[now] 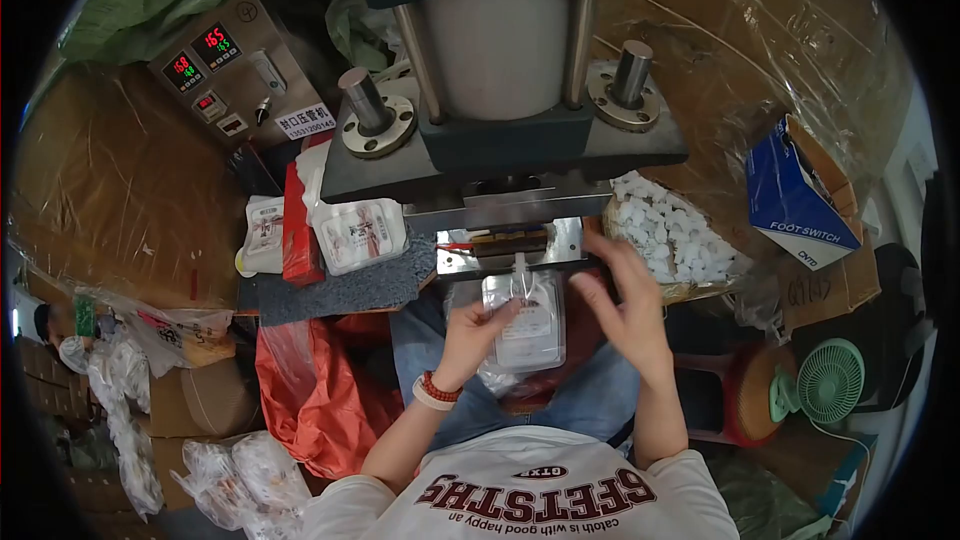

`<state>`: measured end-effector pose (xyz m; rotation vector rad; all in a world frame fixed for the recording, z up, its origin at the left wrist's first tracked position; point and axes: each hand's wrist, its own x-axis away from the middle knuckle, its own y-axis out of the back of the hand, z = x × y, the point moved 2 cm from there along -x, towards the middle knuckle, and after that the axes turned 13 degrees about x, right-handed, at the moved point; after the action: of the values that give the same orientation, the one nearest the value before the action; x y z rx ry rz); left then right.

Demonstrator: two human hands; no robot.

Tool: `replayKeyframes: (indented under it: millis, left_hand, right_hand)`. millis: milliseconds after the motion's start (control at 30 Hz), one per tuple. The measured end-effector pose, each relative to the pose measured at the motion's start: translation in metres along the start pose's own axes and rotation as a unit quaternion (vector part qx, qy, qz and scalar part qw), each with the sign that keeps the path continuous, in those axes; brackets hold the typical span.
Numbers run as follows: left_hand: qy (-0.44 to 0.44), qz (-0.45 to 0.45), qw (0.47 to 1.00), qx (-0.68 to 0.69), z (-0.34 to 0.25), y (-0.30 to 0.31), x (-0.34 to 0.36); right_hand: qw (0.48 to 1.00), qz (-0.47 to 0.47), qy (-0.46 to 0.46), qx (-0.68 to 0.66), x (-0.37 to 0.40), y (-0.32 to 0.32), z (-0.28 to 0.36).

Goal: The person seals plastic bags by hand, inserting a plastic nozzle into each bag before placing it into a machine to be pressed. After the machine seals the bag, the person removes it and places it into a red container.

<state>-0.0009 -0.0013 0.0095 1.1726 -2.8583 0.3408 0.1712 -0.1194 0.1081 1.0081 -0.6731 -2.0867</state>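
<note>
a sealing press (500, 90) looms at the far side. near its plate (565, 240), a clear pouch (528, 330) is pinched by the left hand (472, 328); the right hand (622, 312) hovers beside it, fingers spread. best kept square, fingertips clear of the plate.

Glossy film, bare steel, coarse felt
The clear pouch (525, 325) is shiny, crinkled plastic. The press (505, 145) shows smooth machined metal and a polished plate. The grey mat (350, 285) looks rough and matt, the red bag (310, 390) thin glossy plastic, and the cartons (120, 200) film-wrapped cardboard.
</note>
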Motion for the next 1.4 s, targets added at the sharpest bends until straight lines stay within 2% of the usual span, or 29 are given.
replayKeyframes:
  millis: [33, 133, 167, 233, 333, 400, 433, 467, 500, 533, 567, 600, 667, 700, 733, 800, 833, 867, 933, 1000, 1133, 1200, 1267, 1333, 1367, 1400]
  left_hand:
    - [0.023, -0.036, 0.986, 0.162, 0.001, -0.002, -0.009]
    - [0.026, -0.037, 0.971, 0.233, -0.006, 0.003, -0.038]
    - [0.022, -0.032, 0.965, 0.259, -0.005, 0.005, -0.045]
    - [0.029, -0.039, 0.962, 0.270, -0.001, 0.007, -0.052]
    - [0.067, -0.053, 0.961, 0.265, -0.009, 0.014, -0.052]
    - [0.085, -0.024, 0.995, 0.056, -0.023, 0.032, -0.049]
    - [0.025, -0.093, 0.995, 0.025, -0.029, 0.046, -0.048]
    - [-0.021, -0.191, 0.973, -0.131, -0.040, 0.066, -0.043]
    - [-0.066, -0.281, 0.915, -0.284, -0.055, 0.085, -0.035]
    - [-0.150, -0.282, 0.826, -0.464, -0.054, 0.106, -0.031]
    - [-0.227, -0.270, 0.699, -0.622, -0.043, 0.125, -0.027]
    - [-0.140, -0.207, 0.731, -0.635, -0.027, 0.140, -0.020]
    - [-0.150, -0.101, 0.750, -0.636, -0.023, 0.129, 0.007]
    - [-0.195, -0.094, 0.735, -0.643, -0.030, 0.113, 0.019]
    - [-0.194, -0.090, 0.734, -0.644, -0.023, 0.116, 0.025]
    - [-0.262, -0.105, 0.786, -0.550, -0.009, 0.128, 0.034]
    - [-0.283, -0.153, 0.810, -0.490, -0.023, 0.111, 0.037]
    - [-0.283, -0.150, 0.811, -0.490, -0.030, 0.097, 0.040]
    - [-0.233, -0.160, 0.904, -0.321, -0.040, 0.076, 0.044]
    - [-0.324, -0.113, 0.874, -0.343, -0.051, 0.045, 0.048]
    - [-0.367, -0.047, 0.848, -0.379, -0.072, 0.008, 0.060]
    - [-0.376, -0.017, 0.860, -0.343, -0.076, 0.006, 0.062]
    - [-0.323, 0.041, 0.914, -0.243, -0.072, -0.001, 0.060]
    - [-0.329, 0.029, 0.920, -0.212, -0.050, -0.007, 0.046]
    - [-0.170, 0.004, 0.963, -0.210, -0.022, 0.003, 0.032]
    - [-0.008, -0.023, 0.979, -0.202, -0.004, 0.007, 0.023]
  right_hand:
    - [0.999, -0.052, -0.002, 0.014, -0.006, 0.009, -0.006]
    - [0.970, -0.116, -0.067, 0.202, -0.022, 0.014, -0.040]
    - [0.971, -0.112, -0.064, 0.203, -0.023, 0.002, -0.060]
    - [0.945, -0.021, -0.074, 0.317, -0.019, -0.029, -0.104]
    - [0.957, 0.008, -0.103, 0.270, -0.016, -0.031, -0.105]
    - [0.970, 0.016, -0.128, 0.207, -0.013, -0.024, -0.104]
    - [0.977, 0.018, -0.152, 0.150, -0.013, -0.020, -0.107]
    - [0.984, -0.046, -0.148, 0.091, -0.007, -0.021, -0.112]
    - [0.984, -0.046, -0.150, 0.089, -0.004, -0.017, -0.107]
    - [0.977, -0.060, -0.201, 0.028, -0.003, -0.009, -0.098]
    - [0.965, -0.074, -0.250, -0.033, -0.001, -0.003, -0.090]
    - [0.964, -0.074, -0.252, -0.035, 0.002, 0.000, -0.083]
    - [0.958, -0.107, -0.194, -0.181, 0.007, 0.003, -0.069]
    - [0.957, -0.109, -0.198, -0.182, 0.009, 0.004, -0.061]
    - [0.966, -0.112, -0.141, -0.185, 0.009, 0.006, -0.049]
    - [0.978, -0.098, -0.057, -0.176, 0.008, 0.015, -0.015]
    - [0.982, -0.094, -0.014, -0.161, 0.011, 0.014, -0.005]
    - [0.985, -0.089, 0.030, -0.143, 0.014, 0.012, 0.005]
    - [0.983, -0.096, 0.103, -0.117, 0.017, 0.003, 0.026]
    - [0.977, -0.094, 0.164, -0.094, 0.019, -0.019, 0.036]
    - [0.970, -0.034, 0.213, -0.113, 0.023, -0.029, 0.040]
    - [0.954, -0.021, 0.255, -0.159, 0.025, -0.014, 0.040]
    - [0.963, -0.008, 0.224, -0.152, 0.022, -0.008, 0.036]
    - [0.983, 0.005, 0.144, -0.110, 0.016, -0.012, 0.030]
    - [0.984, 0.005, 0.143, -0.109, 0.014, -0.015, 0.026]
    - [0.991, -0.021, 0.097, -0.090, 0.013, -0.015, 0.016]
